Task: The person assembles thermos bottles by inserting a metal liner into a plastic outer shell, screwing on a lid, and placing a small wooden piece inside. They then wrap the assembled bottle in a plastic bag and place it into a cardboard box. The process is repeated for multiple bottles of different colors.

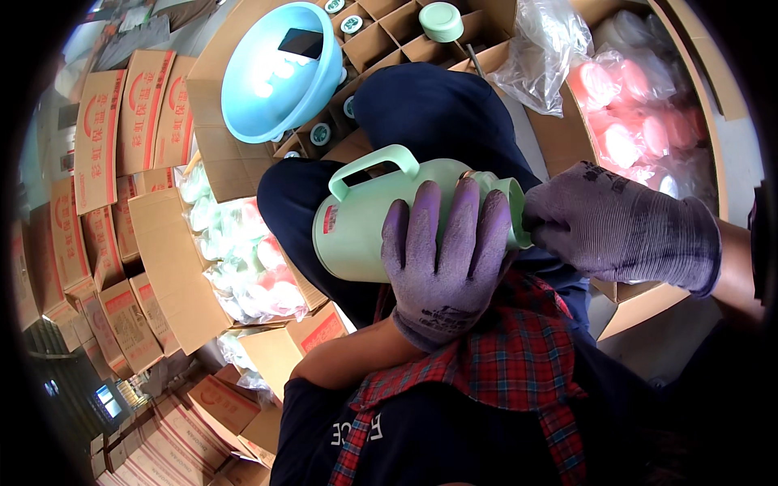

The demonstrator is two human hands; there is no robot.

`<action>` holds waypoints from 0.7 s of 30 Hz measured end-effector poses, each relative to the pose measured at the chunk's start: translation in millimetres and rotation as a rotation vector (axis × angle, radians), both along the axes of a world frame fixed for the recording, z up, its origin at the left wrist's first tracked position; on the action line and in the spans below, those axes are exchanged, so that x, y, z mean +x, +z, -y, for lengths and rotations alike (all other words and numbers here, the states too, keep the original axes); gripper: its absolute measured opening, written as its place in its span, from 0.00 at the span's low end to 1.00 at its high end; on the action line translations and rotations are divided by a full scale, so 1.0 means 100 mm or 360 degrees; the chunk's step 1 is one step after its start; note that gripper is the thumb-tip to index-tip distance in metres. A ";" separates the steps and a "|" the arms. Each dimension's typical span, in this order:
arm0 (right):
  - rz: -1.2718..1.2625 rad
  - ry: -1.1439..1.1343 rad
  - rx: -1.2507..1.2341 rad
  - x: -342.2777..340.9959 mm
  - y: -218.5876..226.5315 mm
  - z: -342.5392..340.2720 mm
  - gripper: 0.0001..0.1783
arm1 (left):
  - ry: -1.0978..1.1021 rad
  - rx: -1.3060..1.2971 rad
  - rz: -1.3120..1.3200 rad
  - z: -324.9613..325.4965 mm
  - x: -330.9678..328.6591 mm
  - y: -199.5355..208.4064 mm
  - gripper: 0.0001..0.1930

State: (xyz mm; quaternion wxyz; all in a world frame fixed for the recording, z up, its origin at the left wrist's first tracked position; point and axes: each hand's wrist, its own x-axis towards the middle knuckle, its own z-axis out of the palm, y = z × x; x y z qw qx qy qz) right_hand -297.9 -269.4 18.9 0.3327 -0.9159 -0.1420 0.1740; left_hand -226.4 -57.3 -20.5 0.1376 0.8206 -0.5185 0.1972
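A light green thermos jug (356, 235) lies on its side across my lap, its handle up and its mouth end to the right. My left hand (442, 259), in a purple-grey glove, is wrapped over the jug's body with the fingers spread along it, holding it. At the mouth end, my right hand (620, 223), in a matching glove, is closed with its fingertips at the light green rim (519, 212). What those fingers hold is hidden.
A light blue basin (284, 73) with a dark phone (301, 44) sits on a divided carton ahead. A green lid (441, 22) lies there too. Open cartons of bagged pink parts (640, 121) and green and pink parts (251, 251) flank me. Stacked cartons (101, 138) stand left.
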 end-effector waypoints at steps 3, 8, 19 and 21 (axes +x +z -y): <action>-0.1266 -0.0585 0.0422 0.30 0.40 -0.04 0.10 | 0.0014 -0.0019 0.0032 -0.05 0.02 -0.05 0.32; -0.1325 -0.0918 0.0846 0.13 0.39 -0.02 0.15 | 0.0057 -0.0149 -0.0101 -0.18 0.07 0.00 0.27; -0.0050 -0.0669 0.0943 -0.16 0.06 -0.04 0.12 | -0.0014 -0.0291 -0.0064 -0.26 0.11 -0.05 0.23; 0.0304 -0.0535 0.0990 -0.23 -0.11 -0.14 0.18 | -0.0017 -0.0283 -0.0074 -0.24 0.11 -0.05 0.23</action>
